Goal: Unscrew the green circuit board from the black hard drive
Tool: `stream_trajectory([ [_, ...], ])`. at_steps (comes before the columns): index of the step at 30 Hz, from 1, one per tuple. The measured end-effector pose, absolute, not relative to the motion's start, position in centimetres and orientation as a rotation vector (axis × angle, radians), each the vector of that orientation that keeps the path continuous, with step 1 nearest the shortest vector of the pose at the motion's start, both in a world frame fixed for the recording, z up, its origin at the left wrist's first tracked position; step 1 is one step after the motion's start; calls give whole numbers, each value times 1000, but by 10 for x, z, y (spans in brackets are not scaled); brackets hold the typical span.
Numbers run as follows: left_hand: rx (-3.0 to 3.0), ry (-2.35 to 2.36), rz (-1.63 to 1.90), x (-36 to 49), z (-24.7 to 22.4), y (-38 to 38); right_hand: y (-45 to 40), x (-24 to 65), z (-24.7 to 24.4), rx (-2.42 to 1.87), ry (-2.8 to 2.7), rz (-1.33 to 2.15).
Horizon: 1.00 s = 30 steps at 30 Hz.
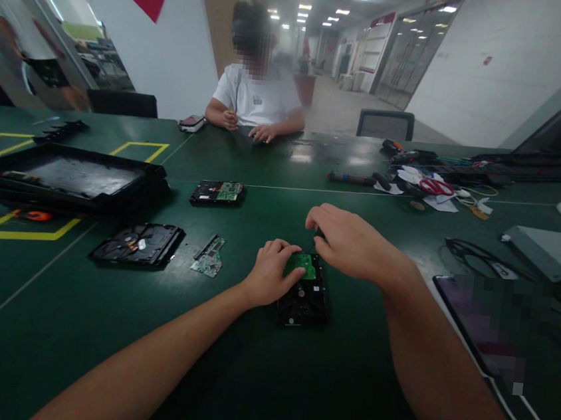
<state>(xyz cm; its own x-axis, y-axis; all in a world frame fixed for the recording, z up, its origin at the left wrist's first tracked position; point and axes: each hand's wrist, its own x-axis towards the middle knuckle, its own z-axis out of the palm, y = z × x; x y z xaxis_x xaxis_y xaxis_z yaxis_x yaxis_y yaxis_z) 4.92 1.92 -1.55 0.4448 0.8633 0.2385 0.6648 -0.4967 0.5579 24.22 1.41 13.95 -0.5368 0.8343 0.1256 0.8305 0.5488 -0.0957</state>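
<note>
A black hard drive (304, 299) with a green circuit board (308, 266) lies on the green table in front of me. My left hand (271, 272) grips its left side, thumb across the board and fingers over the far edge. Above the drive's far right corner, my right hand (345, 240) is closed around a thin dark tool that looks like a screwdriver (316, 237); most of it is hidden by the fingers. A loose circuit board (209, 256) lies left of my left hand, beside another hard drive (139, 245).
A further drive (218, 193) lies farther back, and a black tray (73, 178) stands at left. To the right are a phone (479, 324), cables (476, 257) and a grey metal box (551, 254). Across the table sits a person (256, 100).
</note>
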Motion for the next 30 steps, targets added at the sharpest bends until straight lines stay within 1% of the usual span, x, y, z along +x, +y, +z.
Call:
stream_trajectory([
  [4, 2316, 1287, 708, 50, -16, 20, 15, 243, 138, -1501, -2569, -10],
  [8, 2324, 1290, 709, 50, -16, 20, 16, 245, 136, -1402, -2599, 51],
  [13, 2327, 1288, 709, 49, -16, 20, 16, 248, 138, -1452, -2577, 68],
  [17, 2330, 1289, 701, 49, -15, 19, 17, 251, 139, -1353, -2611, 141],
  [23, 2327, 1289, 707, 49, -17, 20, 18, 250, 139, -1528, -2555, 59],
  [28, 2333, 1287, 706, 49, -19, 21, 17, 249, 138, -1316, -2631, 120],
  [30, 2333, 1287, 705, 49, -18, 20, 18, 248, 138, -1318, -2629, 123],
])
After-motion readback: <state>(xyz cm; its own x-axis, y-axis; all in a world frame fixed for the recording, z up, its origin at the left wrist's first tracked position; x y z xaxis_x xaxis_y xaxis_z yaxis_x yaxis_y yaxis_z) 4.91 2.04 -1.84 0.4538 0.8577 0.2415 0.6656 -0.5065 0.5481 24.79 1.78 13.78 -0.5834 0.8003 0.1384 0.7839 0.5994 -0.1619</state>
